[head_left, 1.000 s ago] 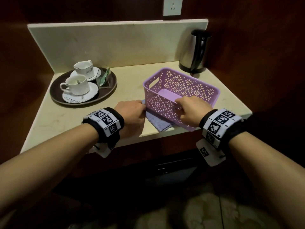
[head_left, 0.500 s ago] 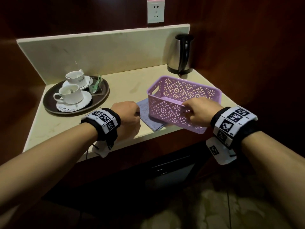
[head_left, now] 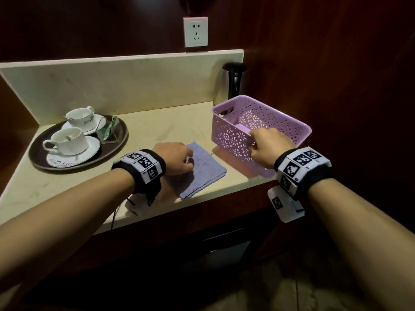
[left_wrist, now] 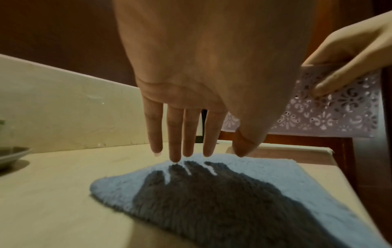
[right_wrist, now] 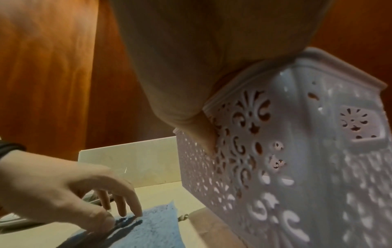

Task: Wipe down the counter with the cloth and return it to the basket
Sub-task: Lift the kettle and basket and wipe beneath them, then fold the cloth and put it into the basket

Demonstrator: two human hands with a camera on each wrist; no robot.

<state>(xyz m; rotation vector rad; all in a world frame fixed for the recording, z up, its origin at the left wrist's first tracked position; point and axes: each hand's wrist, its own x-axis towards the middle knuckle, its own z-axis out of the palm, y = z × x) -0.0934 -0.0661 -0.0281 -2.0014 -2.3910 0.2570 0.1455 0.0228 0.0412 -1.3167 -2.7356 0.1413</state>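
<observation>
Gripping the near rim of the basket (head_left: 262, 122), the right hand (head_left: 270, 147) holds it lifted clear of the counter (head_left: 157, 124), thumb on the outer wall and fingers curled over the rim to the inside. The cloth (head_left: 202, 170) lies flat near the counter's front edge, just left of the basket and apart from it, and the left hand (head_left: 174, 158) is over its left part, fingers nearly straight and pointing down, tips at or just above the pile and closed on nothing. A tray (head_left: 42, 162) with two cups sits well to the left.
</observation>
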